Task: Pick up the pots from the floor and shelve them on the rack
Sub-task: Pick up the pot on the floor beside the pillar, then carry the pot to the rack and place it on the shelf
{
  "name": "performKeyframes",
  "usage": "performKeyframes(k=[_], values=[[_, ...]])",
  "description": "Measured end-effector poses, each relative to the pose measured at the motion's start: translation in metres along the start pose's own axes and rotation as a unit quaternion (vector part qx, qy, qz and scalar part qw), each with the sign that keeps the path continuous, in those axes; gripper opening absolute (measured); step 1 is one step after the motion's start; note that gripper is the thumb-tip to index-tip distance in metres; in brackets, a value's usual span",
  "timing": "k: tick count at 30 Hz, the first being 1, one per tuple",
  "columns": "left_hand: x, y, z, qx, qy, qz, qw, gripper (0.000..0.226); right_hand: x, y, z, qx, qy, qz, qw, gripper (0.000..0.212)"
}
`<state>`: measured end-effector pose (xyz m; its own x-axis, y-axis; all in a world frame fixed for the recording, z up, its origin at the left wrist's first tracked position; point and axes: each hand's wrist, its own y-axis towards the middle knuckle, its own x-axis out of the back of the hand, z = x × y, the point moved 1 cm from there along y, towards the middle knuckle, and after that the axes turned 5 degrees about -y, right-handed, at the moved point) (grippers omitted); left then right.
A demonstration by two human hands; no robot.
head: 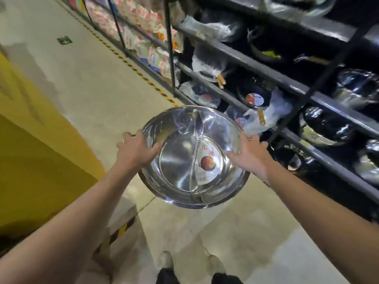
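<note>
A wide, shiny steel pot (176, 160) with a curved divider down its middle and a round label with red characters hangs in the air at the centre of the view, over the floor. My left hand (136, 149) grips its left rim and my right hand (249, 153) grips its right rim, thumbs inside the bowl. The dark metal rack (291, 85) runs along the right, a short way beyond the pot. Its shelves hold steel pots (322, 128) and dark pans wrapped in plastic (255, 98).
A yellow wall or pillar (41, 156) stands at the left, with a concrete block edged in yellow-black stripes (121, 228) at its foot. Yellow-black tape (123, 58) marks the pale concrete floor along the rack. Further shelves hold white-and-red packets (143, 23). My shoes (215, 263) show below.
</note>
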<state>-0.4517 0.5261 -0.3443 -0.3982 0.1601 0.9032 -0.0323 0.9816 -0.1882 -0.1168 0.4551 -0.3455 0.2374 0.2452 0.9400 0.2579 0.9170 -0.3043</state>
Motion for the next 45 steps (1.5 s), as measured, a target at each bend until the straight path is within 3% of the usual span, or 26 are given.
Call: performKeyframes(k=[4,9,13,21,28,45], values=[[0.000,0.031,-0.070,-0.117,0.016,0.028,0.993,0.085,0.013,-0.033,-0.044,-0.122,0.019,-0.039,0.992,0.095],[-0.022,0.018,-0.181,-0.274,0.048,0.073,0.958,0.092,0.020,-0.108,-0.116,-0.251,0.053,-0.081,0.963,0.094],[-0.057,-0.026,-0.267,-0.345,0.070,0.110,0.929,0.080,0.022,-0.181,-0.180,-0.354,0.106,-0.093,0.925,0.089],[-0.137,-0.125,-0.394,-0.408,0.091,0.171,0.892,0.080,0.015,-0.275,-0.304,-0.438,0.089,-0.094,0.890,0.088],[-0.214,-0.156,-0.459,-0.408,0.087,0.228,0.880,0.074,-0.006,-0.281,-0.408,-0.447,0.085,-0.081,0.887,0.089],[-0.448,-0.108,-0.563,-0.329,0.138,0.319,0.878,0.074,-0.136,-0.164,-0.599,-0.457,0.180,0.017,0.871,0.081]])
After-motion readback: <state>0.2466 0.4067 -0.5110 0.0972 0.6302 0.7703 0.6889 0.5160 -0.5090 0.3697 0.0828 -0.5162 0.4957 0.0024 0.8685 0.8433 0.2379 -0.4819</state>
